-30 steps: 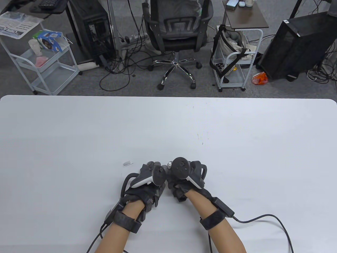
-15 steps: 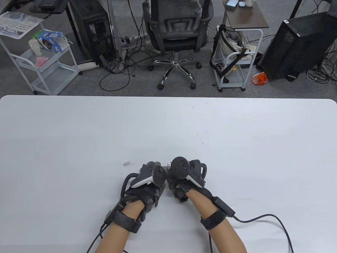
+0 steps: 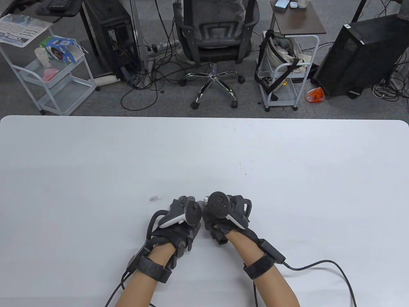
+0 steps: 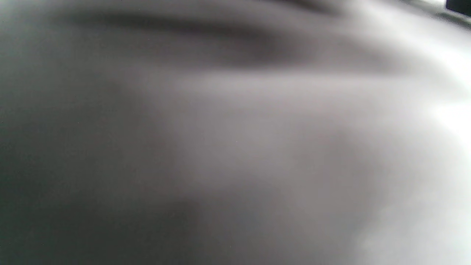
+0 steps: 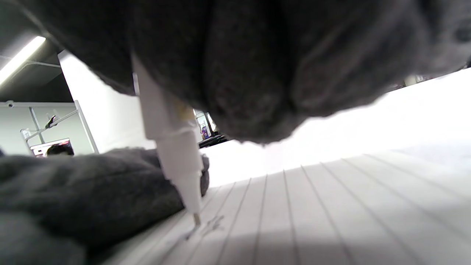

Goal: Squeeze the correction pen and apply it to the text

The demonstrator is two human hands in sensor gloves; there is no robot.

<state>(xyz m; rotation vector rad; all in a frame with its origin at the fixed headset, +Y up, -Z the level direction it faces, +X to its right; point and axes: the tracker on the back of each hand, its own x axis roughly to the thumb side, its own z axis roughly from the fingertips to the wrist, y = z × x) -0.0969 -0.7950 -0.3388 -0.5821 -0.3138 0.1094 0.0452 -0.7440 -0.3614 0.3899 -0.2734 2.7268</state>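
My right hand (image 3: 220, 214) grips a white correction pen (image 5: 173, 147) held close to upright. Its metal tip (image 5: 197, 219) touches a sheet of lined paper (image 5: 312, 206) right at a small handwritten mark (image 5: 213, 224). Only the pen's top end (image 3: 205, 199) shows between the two hands in the table view. My left hand (image 3: 182, 217) rests beside the right one, and its gloved fingers (image 5: 73, 191) lie on the paper just left of the pen tip. The left wrist view is a grey blur.
A small clear pen cap (image 3: 154, 198) lies on the white table (image 3: 287, 160) just left of my left hand. A black cable (image 3: 319, 265) runs from my right wrist towards the front right.
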